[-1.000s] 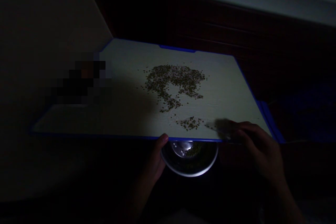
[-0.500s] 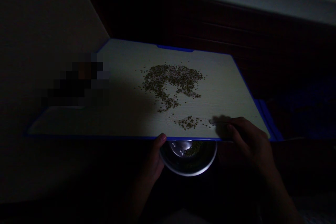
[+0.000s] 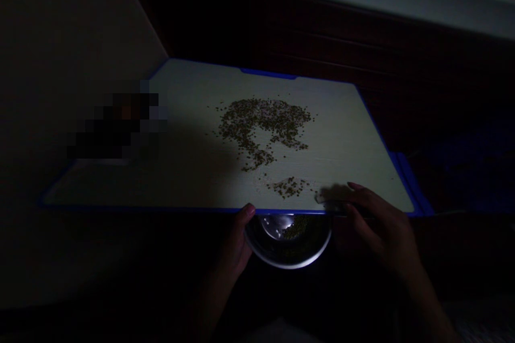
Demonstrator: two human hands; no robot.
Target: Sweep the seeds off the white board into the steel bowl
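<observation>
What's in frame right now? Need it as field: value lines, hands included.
surface: pale board, blue edging
larger patch: small dark grains, mid-board, irregular
smaller patch: loose cluster, by the near edge
bowl: shiny bowl, partly under the near edge, greenish grains inside
left hand: hand at bowl's left rim, thumb at board edge, grip partly hidden
right hand: hand with thin tool, type unclear
lighting: very dim
</observation>
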